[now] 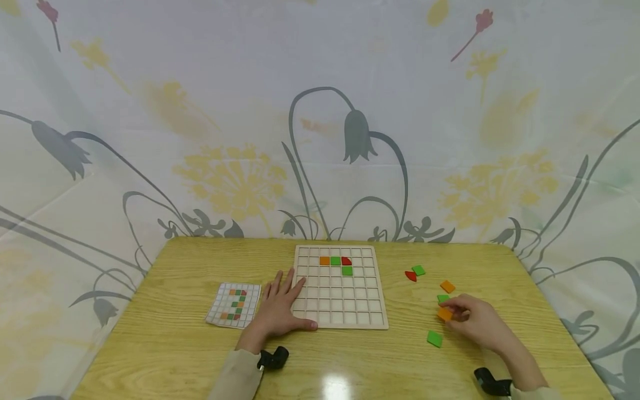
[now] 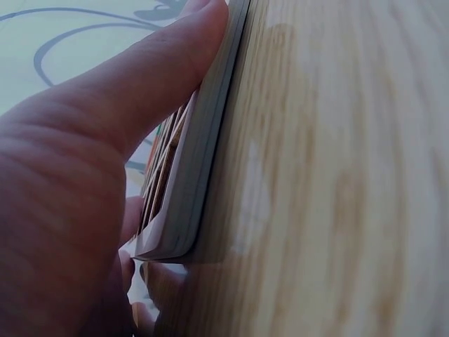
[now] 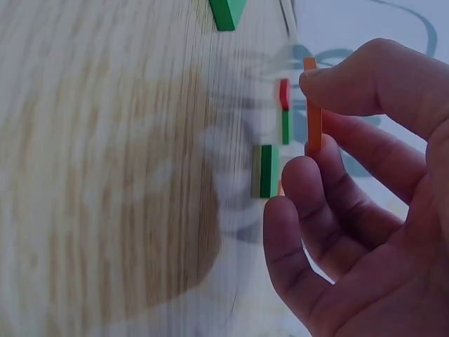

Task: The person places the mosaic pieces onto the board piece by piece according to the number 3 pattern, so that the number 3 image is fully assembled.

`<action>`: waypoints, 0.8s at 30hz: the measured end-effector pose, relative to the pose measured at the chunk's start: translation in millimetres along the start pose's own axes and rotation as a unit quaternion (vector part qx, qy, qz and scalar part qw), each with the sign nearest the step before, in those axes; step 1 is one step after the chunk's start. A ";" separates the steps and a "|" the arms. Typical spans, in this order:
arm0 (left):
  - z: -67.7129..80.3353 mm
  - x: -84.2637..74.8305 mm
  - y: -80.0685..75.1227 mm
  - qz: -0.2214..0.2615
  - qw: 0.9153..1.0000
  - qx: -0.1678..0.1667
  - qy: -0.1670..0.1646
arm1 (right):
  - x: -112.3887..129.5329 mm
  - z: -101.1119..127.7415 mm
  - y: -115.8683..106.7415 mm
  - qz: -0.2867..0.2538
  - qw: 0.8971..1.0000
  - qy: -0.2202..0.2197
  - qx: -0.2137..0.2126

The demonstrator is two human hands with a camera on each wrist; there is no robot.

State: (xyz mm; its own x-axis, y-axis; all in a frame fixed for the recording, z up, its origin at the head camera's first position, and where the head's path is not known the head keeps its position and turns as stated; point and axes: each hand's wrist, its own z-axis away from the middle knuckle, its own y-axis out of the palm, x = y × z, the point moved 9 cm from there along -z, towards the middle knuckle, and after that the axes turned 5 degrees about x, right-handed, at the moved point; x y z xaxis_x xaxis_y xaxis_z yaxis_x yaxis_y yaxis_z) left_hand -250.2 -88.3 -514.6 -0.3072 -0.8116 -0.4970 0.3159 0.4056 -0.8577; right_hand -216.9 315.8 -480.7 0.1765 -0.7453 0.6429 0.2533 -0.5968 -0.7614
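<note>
Pinching an orange tile [image 1: 444,314] between thumb and fingertips, the right hand [image 1: 475,320] is curling at the lower right of the head view, just above the wooden table [image 1: 175,355]. Seen from the right wrist, the same orange tile [image 3: 313,105] is standing edge-on between the thumb above and the fingers [image 3: 309,175] below, near the upper right of the frame. Around this hand, loose pieces are lying on the table: a green tile [image 1: 434,338] below and left of it, another green tile [image 1: 442,298] touching its upper edge, a second orange tile [image 1: 447,286] above that, and further up and left a green tile [image 1: 418,270] beside a red leaf-shaped piece [image 1: 410,275].

Left of centre, the left hand [image 1: 280,308] is lying flat with fingers spread, pressing on the lower left corner of the wooden grid board [image 1: 370,311]; the left wrist view is showing the thumb [image 2: 161,77] resting along the board's edge [image 2: 203,175]. Near the board's upper edge, its cells are holding an orange, a green and a red piece [image 1: 335,260] in one row, with a further green piece [image 1: 347,270] beneath. A pattern card [image 1: 233,305] is lying just left of the left hand.
</note>
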 end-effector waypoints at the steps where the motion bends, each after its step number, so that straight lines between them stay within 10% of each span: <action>1: 0.0 -0.1 0.2 -0.002 1.000 0.001 0.000 | 1.9 -1.9 0.9 0.002 1.000 -0.006 0.000; 24: 2.8 -3.5 -1.0 -0.003 1.000 0.005 0.000 | 47.6 -41.9 24.5 0.003 0.997 -0.078 0.007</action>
State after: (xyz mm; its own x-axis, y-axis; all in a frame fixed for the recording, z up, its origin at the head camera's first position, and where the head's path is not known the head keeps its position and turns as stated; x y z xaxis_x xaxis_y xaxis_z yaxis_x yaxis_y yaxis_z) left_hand -246.9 -87.0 -511.6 -0.3092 -0.8135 -0.4926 0.3237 0.3970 -0.8588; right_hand -242.2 253.2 -472.2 0.3227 -0.6929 0.6448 0.2651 -0.5878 -0.7643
